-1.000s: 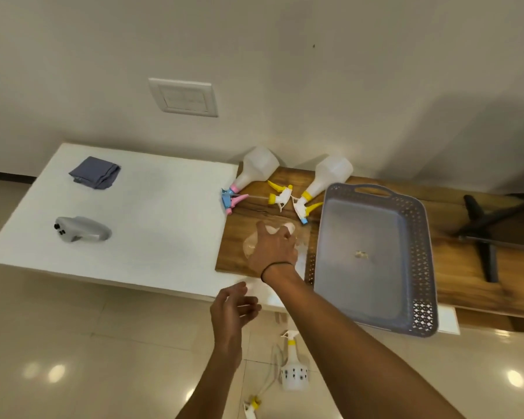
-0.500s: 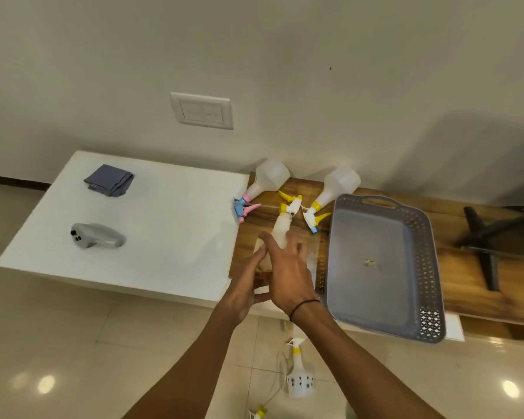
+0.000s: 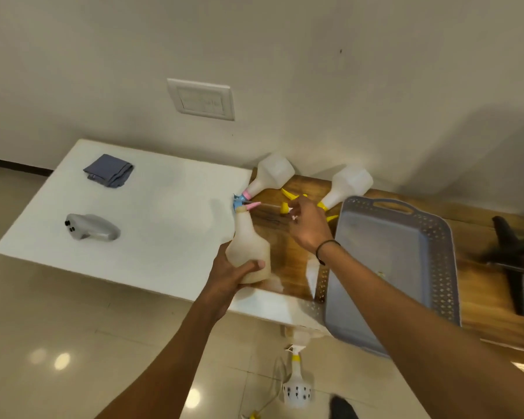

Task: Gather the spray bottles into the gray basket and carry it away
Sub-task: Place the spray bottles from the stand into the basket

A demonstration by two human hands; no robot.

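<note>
My left hand (image 3: 233,275) grips a translucent spray bottle body (image 3: 248,249) upright over the table's front edge; its neck is bare. My right hand (image 3: 307,226) pinches a yellow and white spray head (image 3: 286,204) just right of that neck, its thin tube pointing left. Two more bottles lie on the wooden top by the wall: one with a pink and blue head (image 3: 271,175), one with a yellow head (image 3: 350,184). The gray basket (image 3: 449,267) sits to the right, overhanging the front edge, nearly empty. Another spray bottle (image 3: 297,387) stands on the floor below.
A folded gray cloth (image 3: 109,170) and a gray handheld device (image 3: 91,231) lie on the white table (image 3: 164,222). A black chair base (image 3: 515,255) rests on the wooden top at the right. A switch plate (image 3: 201,99) is on the wall.
My left hand has taken hold of the bottle body and stood it upright. My right hand has moved from the bottle to the spray head, which is now off the neck.
</note>
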